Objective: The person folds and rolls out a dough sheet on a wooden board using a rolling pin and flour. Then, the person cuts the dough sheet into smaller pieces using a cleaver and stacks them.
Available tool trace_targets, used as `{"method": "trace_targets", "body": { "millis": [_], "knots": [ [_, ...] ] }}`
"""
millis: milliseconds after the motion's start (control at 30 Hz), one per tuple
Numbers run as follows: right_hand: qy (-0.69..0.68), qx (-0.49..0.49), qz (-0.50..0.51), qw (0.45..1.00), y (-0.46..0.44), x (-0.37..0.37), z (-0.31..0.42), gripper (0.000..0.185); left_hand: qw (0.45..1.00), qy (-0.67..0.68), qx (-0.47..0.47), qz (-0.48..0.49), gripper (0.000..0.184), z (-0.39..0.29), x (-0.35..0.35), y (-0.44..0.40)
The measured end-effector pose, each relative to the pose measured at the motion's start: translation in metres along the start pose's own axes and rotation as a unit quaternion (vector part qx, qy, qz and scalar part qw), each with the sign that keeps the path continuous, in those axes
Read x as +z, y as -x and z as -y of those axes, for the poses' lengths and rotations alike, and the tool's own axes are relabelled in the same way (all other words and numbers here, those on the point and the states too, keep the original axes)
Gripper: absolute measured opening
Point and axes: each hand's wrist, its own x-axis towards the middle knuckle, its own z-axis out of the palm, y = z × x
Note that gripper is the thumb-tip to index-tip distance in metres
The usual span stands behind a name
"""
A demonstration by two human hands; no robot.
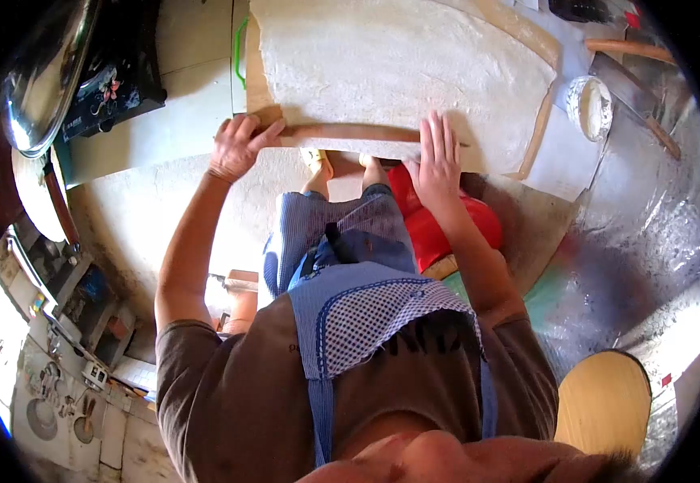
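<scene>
Right hand (437, 157) is laid out flat, fingers straight, on the near edge of a pale, floury, wrinkly sheet (406, 68) that covers most of the board (255, 80). Left hand (237, 146) is curled at the near-left corner, can't tell if it's gripping. Bare tabletop (193, 105) left, white tub (571, 113) right.
</scene>
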Motion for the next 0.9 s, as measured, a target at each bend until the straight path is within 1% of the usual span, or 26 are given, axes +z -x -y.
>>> {"method": "trace_targets", "body": {
  "millis": [33, 67, 100, 133, 167, 200, 233, 300, 333, 400, 467, 500, 567, 600, 633, 700, 733, 800, 833, 900],
  "knots": [
    [-0.020, 0.000, 0.002, 1.000, 0.010, -0.002, 0.008, 0.075, 1.000, -0.010, -0.001, 0.018, 0.055, -0.004, -0.006, 0.007],
    [-0.017, -0.006, -0.002, 1.000, 0.005, -0.001, 0.010, 0.075, 0.999, 0.019, -0.014, 0.041, 0.056, -0.008, -0.012, 0.012],
    [-0.039, -0.018, 0.008, 0.999, 0.001, -0.003, 0.015, 0.075, 0.999, 0.025, -0.013, 0.034, 0.055, -0.005, -0.016, 0.012],
    [-0.062, -0.029, 0.017, 0.998, -0.005, -0.006, 0.023, 0.075, 1.000, 0.015, -0.012, 0.001, 0.054, 0.010, -0.010, 0.014],
    [-0.051, -0.046, 0.008, 0.998, -0.026, -0.006, 0.024, 0.073, 0.999, 0.004, -0.011, -0.032, 0.052, 0.028, -0.001, 0.013],
    [-0.024, -0.051, -0.027, 0.998, -0.055, -0.009, 0.027, 0.073, 0.998, -0.021, 0.008, -0.065, 0.049, 0.046, -0.018, -0.005],
    [0.002, -0.055, -0.062, 0.997, -0.082, -0.009, 0.029, 0.072, 0.996, -0.029, 0.003, -0.089, 0.046, 0.073, -0.006, -0.012],
    [0.011, -0.035, -0.104, 0.994, -0.124, 0.002, 0.035, 0.072, 0.998, -0.032, 0.010, -0.055, 0.038, 0.104, -0.024, -0.043],
    [0.046, -0.010, -0.074, 0.996, -0.126, 0.017, 0.039, 0.076, 0.998, -0.026, 0.012, -0.056, 0.034, 0.105, -0.023, -0.046],
    [0.052, -0.011, -0.056, 0.997, -0.097, 0.023, 0.056, 0.078, 0.999, -0.002, -0.004, -0.050, 0.029, 0.106, -0.022, -0.040],
    [0.072, -0.026, -0.022, 0.997, -0.055, 0.036, 0.067, 0.084, 0.999, 0.020, -0.029, -0.025, 0.025, 0.093, -0.022, -0.013],
    [0.030, -0.033, -0.006, 0.999, -0.036, 0.031, 0.078, 0.082, 0.999, -0.011, -0.028, -0.041, 0.025, 0.090, -0.013, 0.005],
    [-0.003, -0.031, 0.025, 0.999, -0.021, 0.029, 0.084, 0.079, 0.999, 0.003, -0.054, -0.001, 0.023, 0.080, -0.028, 0.010],
    [-0.001, -0.025, 0.035, 0.999, -0.031, 0.024, 0.082, 0.077, 0.998, 0.016, -0.051, -0.013, 0.020, 0.084, -0.028, 0.007],
    [0.002, -0.021, 0.035, 0.999, -0.051, 0.018, 0.071, 0.077, 0.996, 0.021, -0.027, -0.078, 0.020, 0.091, -0.026, -0.001],
    [0.061, 0.022, -0.056, 0.996, -0.087, 0.013, 0.047, 0.076, 0.998, -0.004, -0.014, -0.063, 0.021, 0.097, -0.038, -0.031],
    [0.065, 0.024, -0.055, 0.996, -0.086, 0.018, 0.044, 0.076, 0.998, 0.014, -0.024, -0.054, 0.021, 0.093, -0.038, -0.043],
    [0.121, 0.059, -0.044, 0.990, -0.076, 0.030, 0.039, 0.075, 0.998, 0.006, -0.026, -0.055, 0.019, 0.080, -0.024, -0.026],
    [0.108, 0.056, -0.035, 0.992, -0.054, 0.032, 0.048, 0.077, 0.998, -0.011, -0.031, -0.059, 0.017, 0.075, -0.017, -0.018],
    [0.023, 0.055, -0.012, 0.998, -0.011, 0.035, 0.065, 0.078, 0.998, 0.010, -0.055, -0.035, 0.019, 0.052, -0.024, 0.009]
  ]
}}
